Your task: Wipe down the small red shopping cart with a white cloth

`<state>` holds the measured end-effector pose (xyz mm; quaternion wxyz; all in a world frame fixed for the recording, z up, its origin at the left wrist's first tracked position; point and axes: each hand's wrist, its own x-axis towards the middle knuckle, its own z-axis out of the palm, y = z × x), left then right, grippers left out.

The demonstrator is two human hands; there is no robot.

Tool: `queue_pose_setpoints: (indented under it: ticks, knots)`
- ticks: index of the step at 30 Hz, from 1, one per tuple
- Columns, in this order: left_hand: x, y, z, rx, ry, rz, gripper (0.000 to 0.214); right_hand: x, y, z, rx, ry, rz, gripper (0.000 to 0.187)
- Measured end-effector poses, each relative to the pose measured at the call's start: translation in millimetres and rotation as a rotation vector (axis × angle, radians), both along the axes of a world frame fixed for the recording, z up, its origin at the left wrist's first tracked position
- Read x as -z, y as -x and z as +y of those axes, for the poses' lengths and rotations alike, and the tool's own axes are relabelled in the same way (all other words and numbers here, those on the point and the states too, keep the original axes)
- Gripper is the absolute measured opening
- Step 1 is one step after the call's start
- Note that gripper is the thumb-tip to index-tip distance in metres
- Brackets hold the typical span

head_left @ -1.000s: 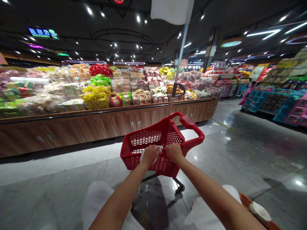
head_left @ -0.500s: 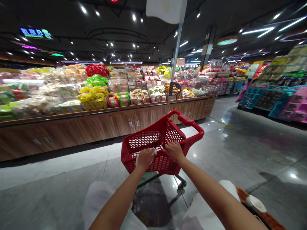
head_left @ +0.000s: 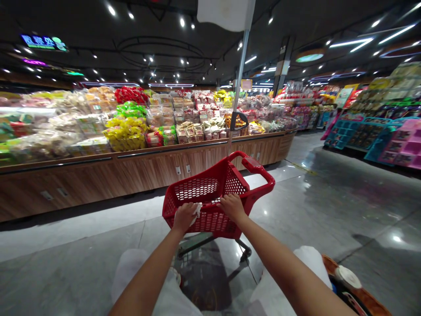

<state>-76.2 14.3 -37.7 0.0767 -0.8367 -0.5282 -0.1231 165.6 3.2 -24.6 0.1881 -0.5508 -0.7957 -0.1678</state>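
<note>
A red plastic shopping cart [head_left: 210, 188] stands on the floor in front of me, its basket looking bare and its handle at the far right. My left hand [head_left: 184, 216] is closed on a white cloth [head_left: 196, 210] pressed against the basket's near rim. My right hand [head_left: 232, 206] grips the same rim just to the right. A tall grey pole [head_left: 239, 83] with a white flag rises from the cart's far side.
A long wooden display counter [head_left: 131, 169] piled with packaged snacks runs along the left and behind the cart. Blue and pink display racks [head_left: 378, 140] stand at the right. Glossy grey floor [head_left: 329, 206] spreads to the right. An orange-rimmed object [head_left: 355, 289] sits by my right knee.
My left hand with the cloth has slid leftward along the basket rim. The cart has shifted slightly left in view.
</note>
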Motion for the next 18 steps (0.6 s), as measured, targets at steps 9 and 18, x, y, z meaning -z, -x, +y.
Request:
queue_pose_setpoints:
  ticks: [9,18]
  knots:
    - [-11.4,-66.8,5.8,-0.037,-0.012,-0.004,0.023,-1.9,17.4,4.9,-0.02,0.009,-0.034,0.02]
    - [2.6,37.9,0.6,-0.054,0.015,0.086,0.026,-4.5,-5.5,3.4,-0.05,0.016,-0.071,0.019]
